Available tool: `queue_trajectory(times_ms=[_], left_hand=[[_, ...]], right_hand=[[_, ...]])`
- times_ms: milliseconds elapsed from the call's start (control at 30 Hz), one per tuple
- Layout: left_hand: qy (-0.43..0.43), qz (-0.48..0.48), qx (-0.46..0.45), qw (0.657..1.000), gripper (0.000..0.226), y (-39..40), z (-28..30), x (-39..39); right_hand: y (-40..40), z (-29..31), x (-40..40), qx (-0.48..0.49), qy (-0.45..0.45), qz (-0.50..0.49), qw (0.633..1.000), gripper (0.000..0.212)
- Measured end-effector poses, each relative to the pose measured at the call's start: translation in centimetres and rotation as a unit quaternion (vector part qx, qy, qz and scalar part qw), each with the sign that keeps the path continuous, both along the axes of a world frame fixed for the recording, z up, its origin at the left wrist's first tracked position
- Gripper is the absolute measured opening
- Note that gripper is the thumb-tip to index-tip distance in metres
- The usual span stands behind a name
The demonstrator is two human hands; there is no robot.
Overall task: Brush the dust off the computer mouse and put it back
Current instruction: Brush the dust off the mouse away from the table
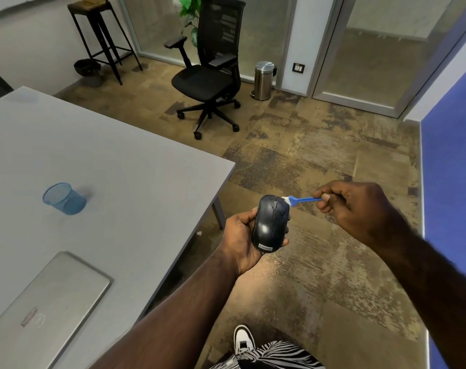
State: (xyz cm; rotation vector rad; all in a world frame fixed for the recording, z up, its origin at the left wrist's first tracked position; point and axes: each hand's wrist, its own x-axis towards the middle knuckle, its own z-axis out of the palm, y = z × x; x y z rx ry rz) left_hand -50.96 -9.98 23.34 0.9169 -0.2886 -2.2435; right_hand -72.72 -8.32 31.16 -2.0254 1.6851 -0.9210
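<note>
From my head camera, my left hand [242, 235] sits just right of centre in the lower half of the frame, fingers curled around the sides of the dark computer mouse [270, 225], which lies in my palm with its buttons up and its scroll wheel toward the top of the frame. I hold it out over the carpet, off the table's right edge. My right hand [359, 209], to the right of the mouse, pinches the end of a small blue brush [302, 200]; its pale bristle tip touches the mouse's upper right corner.

The grey table [120, 161] fills the left side. On it, at mid-left, a blue mesh pen cup [64, 198] stands, and at the lower left lies a closed silver laptop [48, 302]. Nothing lies between my hands and the mouse.

Toward the top centre a black office chair [213, 75] stands on the carpet, with a steel pedal bin [263, 79] to its right against the glass partition. A black stool [101, 35] is at the upper left, a dark waste basket [88, 71] beside its legs. My shoe [242, 339] shows at the bottom edge.
</note>
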Motion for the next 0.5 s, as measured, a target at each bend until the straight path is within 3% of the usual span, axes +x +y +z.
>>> queue_trajectory(times_ms=[133,367,500], left_hand=[[0.006,0.001,0.002,1.0,0.047,-0.19,0.12,-0.12],[0.002,0.032,0.018,0.999,0.044,-0.44,-0.41,-0.21],[0.038,0.028,0.019,0.999,0.05,-0.48,-0.16,-0.1]], right_hand=[[0.24,0.01,0.14,-0.048,-0.021,-0.008,0.999,0.024],[0.51,-0.07,-0.02,0.041,-0.006,0.094,0.995,0.027],[0.36,-0.4,-0.19,-0.012,-0.009,0.037,0.999,0.03]])
